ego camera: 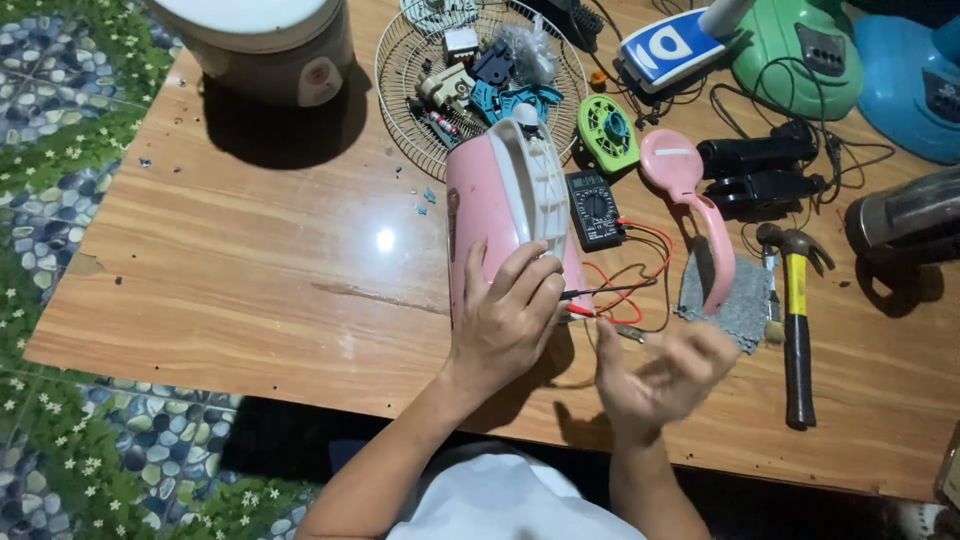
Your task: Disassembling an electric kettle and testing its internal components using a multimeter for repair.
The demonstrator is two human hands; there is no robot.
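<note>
**Pink appliance under our left hand, probes beside it**

Our left hand (505,320) lies on the near end of a pink and white appliance body (508,210) that lies lengthwise on the wooden tabletop (250,260). Its fingers (530,275) are curled over the casing and pinch the black and red probe leads (600,295) against it. Those leads run to a small black multimeter (595,208) lying just beside the casing on its right.

Our right hand (665,375) hovers above the tabletop's near edge, blurred; its fingers look loosely bent, and we cannot tell whether they hold anything.

Farther right lie a pink handle part (690,200) across a grey cloth (740,300), and a hammer with a yellow and black grip (797,320). Behind the casing stands a white wire fan guard (400,60) filled with small parts, with a round green piece (607,130) next to it.
</note>
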